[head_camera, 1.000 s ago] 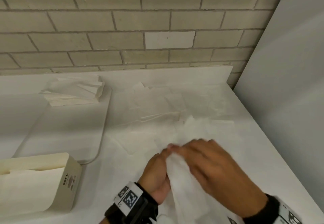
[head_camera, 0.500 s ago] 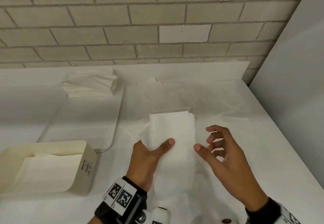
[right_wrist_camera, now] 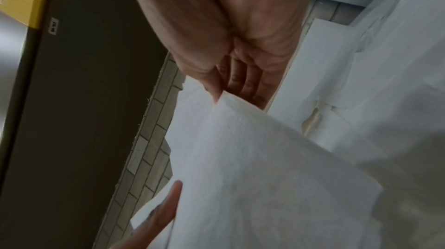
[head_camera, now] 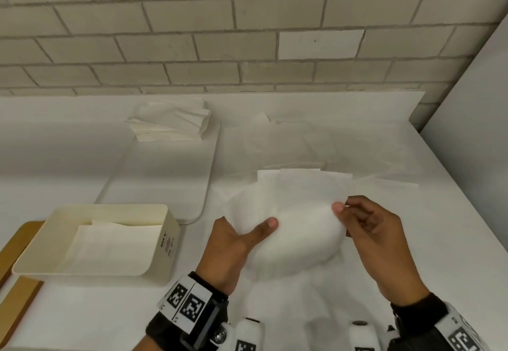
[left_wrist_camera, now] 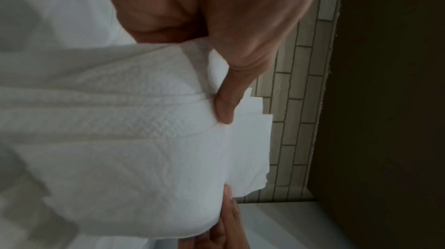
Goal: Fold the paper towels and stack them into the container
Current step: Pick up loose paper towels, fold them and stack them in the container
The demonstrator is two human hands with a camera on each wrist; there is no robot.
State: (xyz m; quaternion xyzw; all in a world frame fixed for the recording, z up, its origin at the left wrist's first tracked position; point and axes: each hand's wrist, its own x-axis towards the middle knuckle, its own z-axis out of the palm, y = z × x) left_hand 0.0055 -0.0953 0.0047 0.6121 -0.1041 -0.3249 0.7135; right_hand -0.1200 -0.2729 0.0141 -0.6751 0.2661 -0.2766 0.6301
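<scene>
A white paper towel (head_camera: 299, 213) hangs slack and bowed between my two hands, just above the table. My left hand (head_camera: 242, 238) pinches its left edge, thumb on top (left_wrist_camera: 225, 108). My right hand (head_camera: 357, 216) pinches its right corner between thumb and fingers (right_wrist_camera: 214, 89). The cream container (head_camera: 167, 243) stands at the left, holding a folded towel (head_camera: 110, 243). More unfolded towels (head_camera: 288, 141) lie spread on the table beyond my hands.
A pile of folded towels (head_camera: 173, 125) sits at the far end of a white tray (head_camera: 165, 180). A brick wall runs along the back and a white panel (head_camera: 467, 130) stands at the right. A wooden board (head_camera: 16, 243) lies under the container.
The towel was bunched between both hands, then held up folded by my left hand alone. My right hand has now taken its right corner and the towel is spread wide.
</scene>
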